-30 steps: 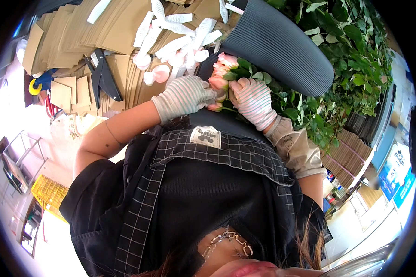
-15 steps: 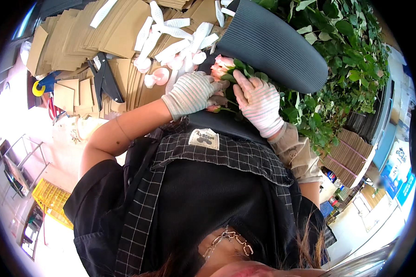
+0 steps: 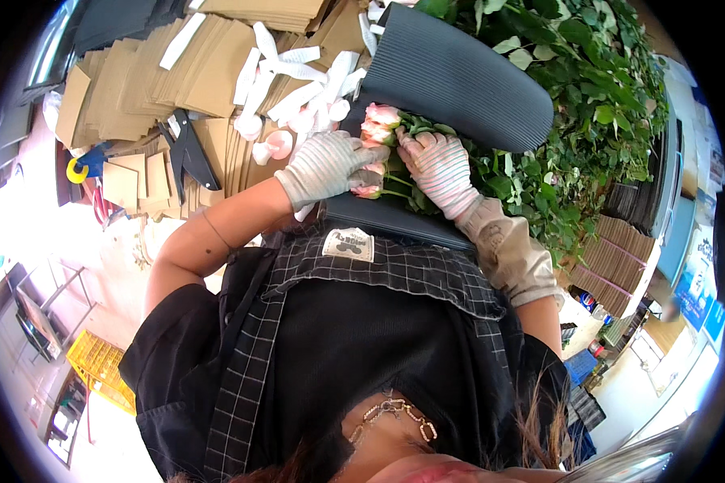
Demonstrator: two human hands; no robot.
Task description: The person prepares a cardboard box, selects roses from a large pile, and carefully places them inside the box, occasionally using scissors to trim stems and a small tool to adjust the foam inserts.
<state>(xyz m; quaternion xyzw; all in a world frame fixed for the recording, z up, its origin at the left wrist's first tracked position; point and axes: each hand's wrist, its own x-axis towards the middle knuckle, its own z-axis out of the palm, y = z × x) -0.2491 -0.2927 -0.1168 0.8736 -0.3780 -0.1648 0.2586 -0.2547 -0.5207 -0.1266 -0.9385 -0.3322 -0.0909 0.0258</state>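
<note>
A big heap of leafy green stems fills the upper right. At the lower middle is the person's black apron with a white grid pattern. Overlapping brown cardboard sheets spread across the upper left, and a strapped stack of cardboard stands at the right. A curved, ribbed black sheet arches beyond the hands, next to the foliage. A yellow plastic crate sits at the lower left.

Both hands wear pale striped gloves. The left hand has its fingers bent against the left side of the pink roses; how firmly they grip cannot be told. The right hand is bent downward over the leaves and stems just right of the blooms, its fingertips partly hidden, so whether it pinches anything is unclear. The roses lie between the hands, blooms to the left.

White mesh sleeves lie on the cardboard beyond the left hand. A black stapler-shaped tool rests farther left, near a small yellow ring.
</note>
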